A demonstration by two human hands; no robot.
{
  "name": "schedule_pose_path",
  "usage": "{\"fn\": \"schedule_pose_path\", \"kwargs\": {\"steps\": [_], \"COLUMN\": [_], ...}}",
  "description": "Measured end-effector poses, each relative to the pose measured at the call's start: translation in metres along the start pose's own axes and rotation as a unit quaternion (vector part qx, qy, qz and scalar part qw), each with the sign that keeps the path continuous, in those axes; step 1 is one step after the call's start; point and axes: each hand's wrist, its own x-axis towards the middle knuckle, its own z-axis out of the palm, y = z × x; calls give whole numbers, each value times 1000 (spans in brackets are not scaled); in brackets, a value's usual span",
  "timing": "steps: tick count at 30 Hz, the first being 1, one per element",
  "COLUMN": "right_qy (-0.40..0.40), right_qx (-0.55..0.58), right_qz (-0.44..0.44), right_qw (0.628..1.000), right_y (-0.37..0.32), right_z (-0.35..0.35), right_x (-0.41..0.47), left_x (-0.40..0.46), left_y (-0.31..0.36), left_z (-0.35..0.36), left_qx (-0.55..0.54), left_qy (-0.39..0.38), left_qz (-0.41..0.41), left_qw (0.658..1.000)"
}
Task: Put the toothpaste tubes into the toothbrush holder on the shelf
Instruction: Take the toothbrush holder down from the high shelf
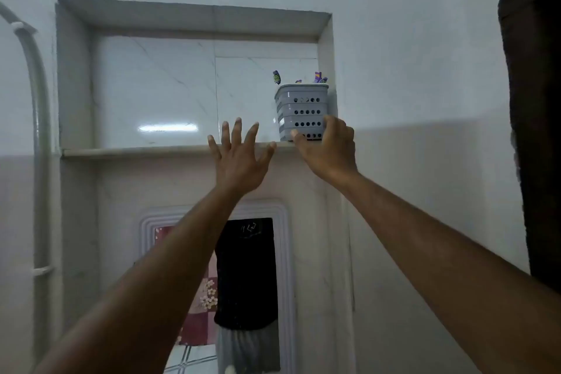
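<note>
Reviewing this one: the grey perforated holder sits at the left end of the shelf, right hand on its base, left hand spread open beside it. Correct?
Not quite. In the head view the holder sits at the right end of the shelf, against the niche wall. The rest holds: right hand on its base, left hand spread open beside it.

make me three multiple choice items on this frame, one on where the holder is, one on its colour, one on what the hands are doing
1. Where does the toothbrush holder stand on the shelf?
A. left end
B. middle
C. right end

2. What colour is the holder?
A. grey
B. red
C. green

3. What is the state of the left hand?
A. clenched round a tube
B. open, fingers spread, empty
C. out of view

Answers:
1 C, it stands against the niche's right wall.
2 A, its perforated sides are grey.
3 B, the fingers are splayed and hold nothing, while the right hand touches the holder's base.
</note>
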Motion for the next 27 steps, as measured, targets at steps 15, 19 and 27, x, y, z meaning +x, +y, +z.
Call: {"fn": "schedule_pose_path", "kwargs": {"steps": [15,19,27], "right_qy": [13,46,86], "right_qx": [78,109,202], "right_qz": [30,33,1], "right_qw": [996,992,976], "right_y": [8,3,-5], "right_z": [28,11,-26], "right_x": [40,31,-14], "left_x": [-4,-8,-58], "left_y": [-2,1,18], "left_z": [19,13,-6], "left_qx": [11,-41,-141], "left_qy": [56,53,70], "left_qz": [-26,-35,-4], "left_qw": [998,997,988]}}
